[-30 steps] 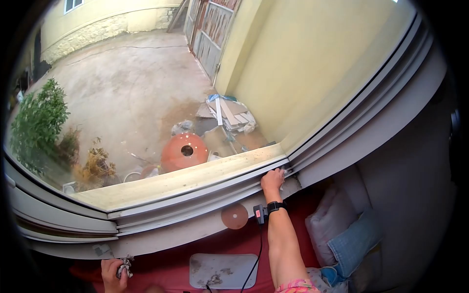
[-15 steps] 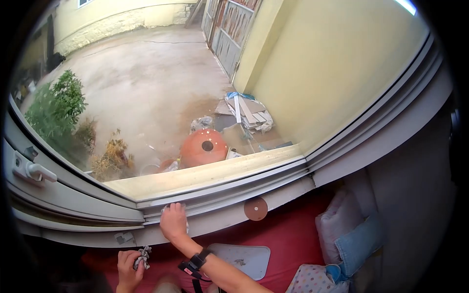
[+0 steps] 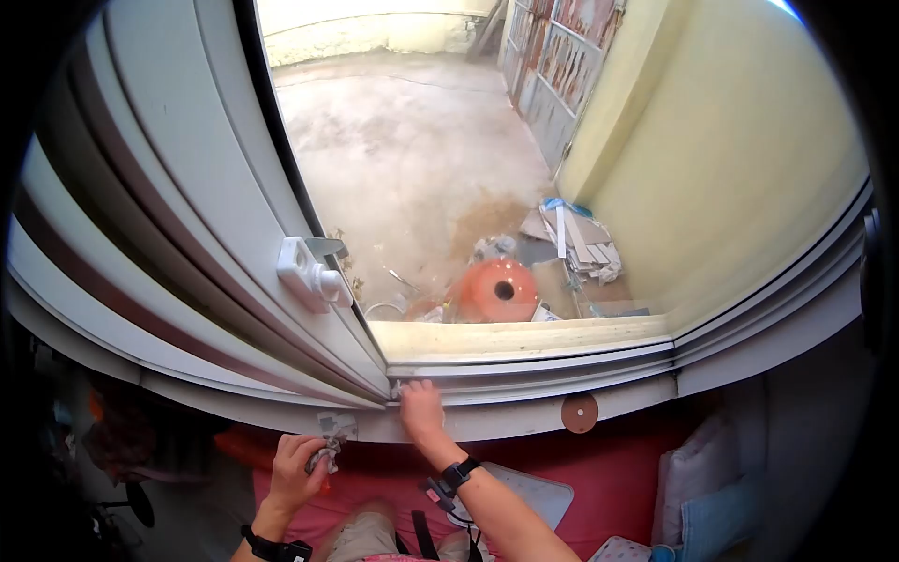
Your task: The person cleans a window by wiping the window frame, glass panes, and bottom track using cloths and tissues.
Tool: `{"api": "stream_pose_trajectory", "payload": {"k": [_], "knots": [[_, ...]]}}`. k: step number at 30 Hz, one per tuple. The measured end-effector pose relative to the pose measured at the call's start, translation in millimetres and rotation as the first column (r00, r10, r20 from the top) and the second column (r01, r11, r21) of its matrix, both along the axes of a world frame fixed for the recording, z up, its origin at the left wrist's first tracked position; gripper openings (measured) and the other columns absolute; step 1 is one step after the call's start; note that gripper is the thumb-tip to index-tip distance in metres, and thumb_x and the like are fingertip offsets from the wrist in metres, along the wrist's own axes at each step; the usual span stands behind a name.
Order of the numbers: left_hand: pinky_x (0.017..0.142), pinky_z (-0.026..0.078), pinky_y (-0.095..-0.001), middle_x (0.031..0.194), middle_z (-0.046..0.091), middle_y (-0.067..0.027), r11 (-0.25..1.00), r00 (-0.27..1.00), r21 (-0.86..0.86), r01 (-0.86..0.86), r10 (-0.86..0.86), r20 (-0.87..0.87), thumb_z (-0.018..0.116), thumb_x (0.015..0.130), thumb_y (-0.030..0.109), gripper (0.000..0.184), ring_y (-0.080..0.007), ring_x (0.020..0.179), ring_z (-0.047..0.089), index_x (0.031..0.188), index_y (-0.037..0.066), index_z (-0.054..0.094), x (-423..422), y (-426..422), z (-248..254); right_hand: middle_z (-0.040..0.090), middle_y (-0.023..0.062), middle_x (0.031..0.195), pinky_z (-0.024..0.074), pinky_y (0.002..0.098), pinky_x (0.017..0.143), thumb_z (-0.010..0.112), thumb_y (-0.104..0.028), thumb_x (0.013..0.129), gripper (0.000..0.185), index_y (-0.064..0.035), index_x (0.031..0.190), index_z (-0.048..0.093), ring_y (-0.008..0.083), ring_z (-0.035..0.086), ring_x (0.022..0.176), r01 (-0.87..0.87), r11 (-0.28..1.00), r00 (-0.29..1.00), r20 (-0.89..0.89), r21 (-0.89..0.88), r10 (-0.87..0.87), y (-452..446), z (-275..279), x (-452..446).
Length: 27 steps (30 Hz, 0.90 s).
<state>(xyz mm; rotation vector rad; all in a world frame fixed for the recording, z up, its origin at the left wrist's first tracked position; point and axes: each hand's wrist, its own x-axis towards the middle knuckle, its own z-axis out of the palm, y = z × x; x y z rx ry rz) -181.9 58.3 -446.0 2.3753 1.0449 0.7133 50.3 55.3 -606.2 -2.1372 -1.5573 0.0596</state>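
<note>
The left hand (image 3: 293,476) curls round a crumpled wad (image 3: 324,455), the half-closed right hand (image 3: 423,412), hold unclear, meets the window track (image 3: 552,384), its finished and unfinished stretches indistinguishable

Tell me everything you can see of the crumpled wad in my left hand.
The wad is small, irregular and deeply creased, mottled pale grey with darker patches. It looks like thin cloth or paper; which, I cannot tell. The left hand pinches it between thumb and fingers, and it bulges out beyond the fingertips. It is held by the near edge of the window sill, above the red fabric. Whether it touches the sill is unclear; the fingers hide part of it.
</note>
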Motion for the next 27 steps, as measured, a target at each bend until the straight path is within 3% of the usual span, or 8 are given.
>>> {"api": "stream_pose_trajectory", "payload": {"k": [3, 6, 11, 14, 19, 23, 26, 27], "knots": [[0.075, 0.046, -0.0383, 0.092, 0.06, -0.0112, 1.0, 1.0, 0.023, 0.004, -0.004, 0.025, 0.067, 0.068, 0.001, 0.027, -0.0309, 0.085, 0.055, 0.094, 0.004, 0.063, 4, 2, 8, 0.058, 0.01, 0.079, 0.0452, 0.0417, 0.071, 0.056, -0.007, 0.073, 0.004, -0.0079, 0.074, 0.06, 0.0299, 0.054, 0.082, -0.051, 0.997, 0.997, -0.059, 0.057, 0.054, 10, -1, -7], [0.075, 0.046, -0.0388, 0.092, 0.06, -0.0116, 0.999, 0.999, 0.035, -0.003, 0.001, 0.053, 0.067, 0.068, 0.001, 0.026, -0.0315, 0.085, 0.055, 0.094, 0.004, 0.063, 4, 4, 9, 0.059, 0.0137, 0.089, 0.0445, 0.0421, 0.08, 0.057, -0.005, 0.08, 0.006, -0.0023, 0.084, 0.06, 0.0356, 0.052, 0.087, -0.175, 0.982, 0.91, -0.367, 0.077, 0.191, -4, 15, 24], [0.075, 0.046, -0.0393, 0.092, 0.06, -0.0125, 1.0, 0.997, -0.012, -0.008, 0.009, 0.082, 0.067, 0.069, 0.002, 0.025, -0.0323, 0.085, 0.055, 0.094, 0.004, 0.063, 8, 7, -2, 0.061, 0.015, 0.098, 0.044, 0.0399, 0.084, 0.06, -0.009, 0.081, 0.015, -0.0032, 0.095, 0.062, 0.035, 0.054, 0.095, -0.113, 0.991, 0.863, -0.488, 0.069, 0.132, -54, 34, 36], [0.075, 0.046, -0.0396, 0.092, 0.06, -0.0131, 0.999, 0.994, -0.025, 0.042, -0.039, 0.106, 0.066, 0.07, 0.002, 0.024, -0.0328, 0.085, 0.055, 0.093, 0.003, 0.063, 25, 13, -5, 0.06, 0.0179, 0.089, 0.0434, 0.0412, 0.079, 0.057, -0.011, 0.083, 0.012, -0.0017, 0.088, 0.062, 0.0382, 0.053, 0.089, -0.085, 0.961, 0.791, -0.569, 0.263, 0.226, -61, 48, 31], [0.075, 0.045, -0.0395, 0.091, 0.06, -0.0137, 0.988, 0.979, -0.058, 0.144, -0.133, 0.157, 0.065, 0.071, 0.002, 0.021, -0.0333, 0.084, 0.056, 0.092, 0.003, 0.062, 59, 3, -14, 0.062, 0.0158, 0.093, 0.0438, 0.0365, 0.082, 0.055, -0.012, 0.086, 0.014, -0.0016, 0.092, 0.061, 0.0321, 0.056, 0.09, 0.011, 0.996, 0.835, -0.547, -0.089, -0.058, -92, 54, 63], [0.075, 0.045, -0.0386, 0.09, 0.061, -0.0138, 0.965, 0.955, -0.125, 0.229, -0.198, 0.221, 0.064, 0.073, 0.002, 0.018, -0.0332, 0.083, 0.056, 0.091, 0.003, 0.062, 93, -5, -8, 0.059, 0.0041, 0.093, 0.0452, 0.0259, 0.074, 0.05, -0.017, 0.091, 0.022, -0.0011, 0.106, 0.054, 0.0112, 0.055, 0.084, 0.392, 0.92, 0.238, -0.964, -0.012, -0.114, -130, 56, 94], [0.076, 0.046, -0.0325, 0.088, 0.063, -0.0095, 0.903, 0.932, -0.344, 0.255, -0.136, 0.335, 0.06, 0.083, 0.008, 0.013, -0.0234, 0.083, 0.059, 0.094, 0.002, 0.062, 118, -5, -16, 0.06, 0.0007, 0.085, 0.0456, 0.0234, 0.066, 0.055, -0.025, 0.093, 0.023, -0.0024, 0.096, 0.058, 0.008, 0.054, 0.074, 0.311, 0.941, -0.021, -0.991, -0.131, -0.131, -154, 75, 114], [0.076, 0.046, -0.0325, 0.088, 0.063, -0.0095, 0.908, 0.936, -0.343, 0.243, -0.126, 0.328, 0.06, 0.083, 0.008, 0.013, -0.0234, 0.083, 0.059, 0.094, 0.002, 0.062, 126, -5, -19, 0.061, 0.0003, 0.084, 0.0452, 0.0228, 0.062, 0.055, -0.028, 0.094, 0.025, -0.0036, 0.094, 0.06, 0.0068, 0.054, 0.071, 0.303, 0.945, 0.087, -0.984, -0.125, -0.158, -160, 73, 117]]}}
